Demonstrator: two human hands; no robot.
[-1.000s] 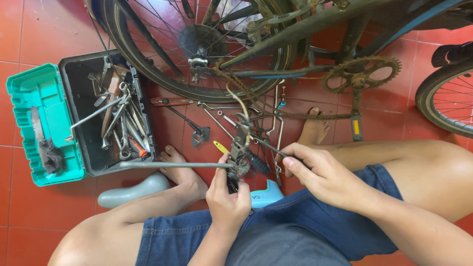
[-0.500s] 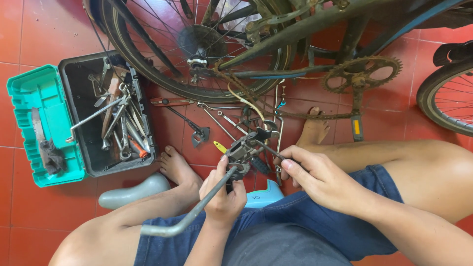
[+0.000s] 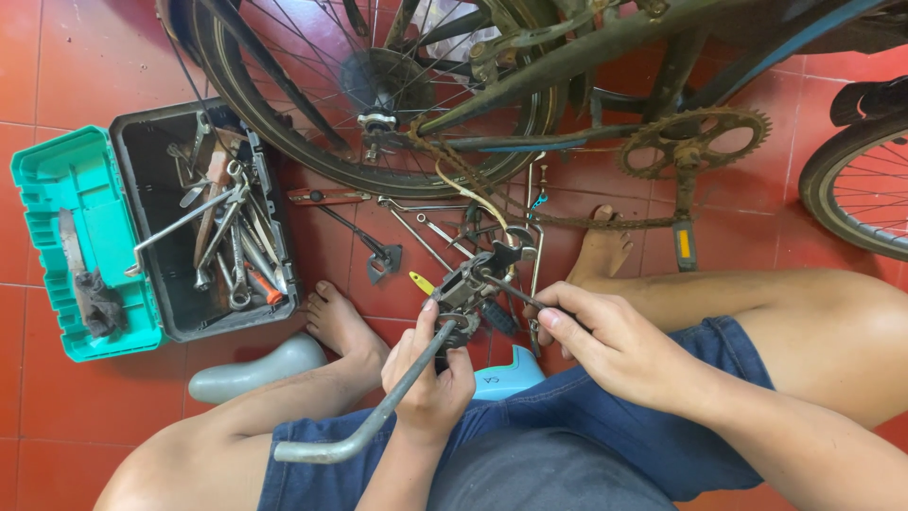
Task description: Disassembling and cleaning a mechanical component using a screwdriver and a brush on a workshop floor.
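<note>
Moved: since half a second ago your left hand (image 3: 427, 378) has kept its grip on the bent grey metal handlebar tube (image 3: 374, 421); its free end has drifted slightly toward your right, and your right hand has barely shifted.
Left hand: your fingers are curled tight round the tube, thumb up against the grimy dark metal brake assembly (image 3: 470, 289) at its top end.
Right hand: your right hand (image 3: 605, 341) is half closed, fingertips pinching a thin dark rod (image 3: 506, 289) that runs into the assembly.
Where it is: the assembly sits over your lap, just above a pale blue plastic stool (image 3: 506, 374), between your two bare feet.
Around: upturned black bicycle (image 3: 586, 57) ahead; open black toolbox with teal lid (image 3: 142, 312) full of spanners to your left; loose tools lie on the red tiled floor (image 3: 57, 57).
</note>
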